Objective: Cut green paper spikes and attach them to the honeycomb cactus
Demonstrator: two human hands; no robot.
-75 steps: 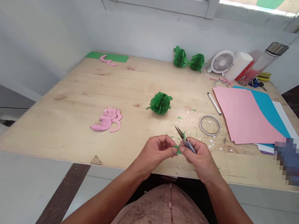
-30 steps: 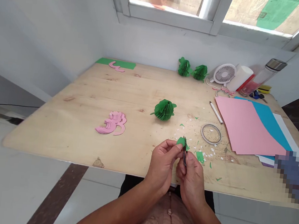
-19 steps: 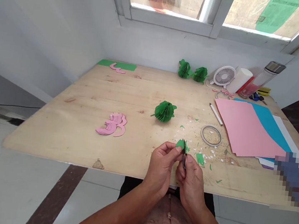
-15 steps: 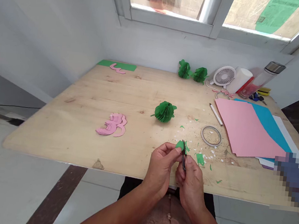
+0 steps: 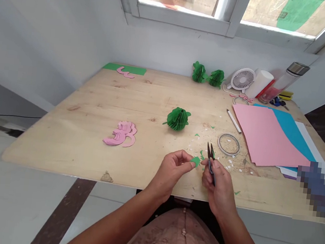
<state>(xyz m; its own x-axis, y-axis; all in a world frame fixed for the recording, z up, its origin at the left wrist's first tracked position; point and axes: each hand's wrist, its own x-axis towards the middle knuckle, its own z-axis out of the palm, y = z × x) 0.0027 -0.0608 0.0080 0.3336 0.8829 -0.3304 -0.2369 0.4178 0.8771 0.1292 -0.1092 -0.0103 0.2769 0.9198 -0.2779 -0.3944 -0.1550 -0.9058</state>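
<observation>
My left hand [image 5: 171, 170] pinches a small piece of green paper [image 5: 195, 161] between thumb and fingertips, over the front of the table. To its right, my right hand [image 5: 218, 183] is closed around the handles of a pair of scissors [image 5: 211, 159], whose dark blades stand slightly apart and point away from me. The blades are clear of the paper. Beyond the hands sits a folded green paper turtle [image 5: 177, 119]. Green and white paper scraps [image 5: 230, 163] lie scattered around the scissors.
Pink curved paper cutouts [image 5: 121, 134] lie at left. At right are a tape roll [image 5: 228, 144], a white pen [image 5: 234, 121] and stacked coloured sheets [image 5: 269, 138]. Along the wall stand two green paper turtles [image 5: 199, 73], a small fan [image 5: 243, 79] and a bottle [image 5: 284, 84].
My right hand has drawn the scissors off the green paper and to the right, and the blades have opened. The left hand keeps hold of the paper. The view has shifted slightly.
</observation>
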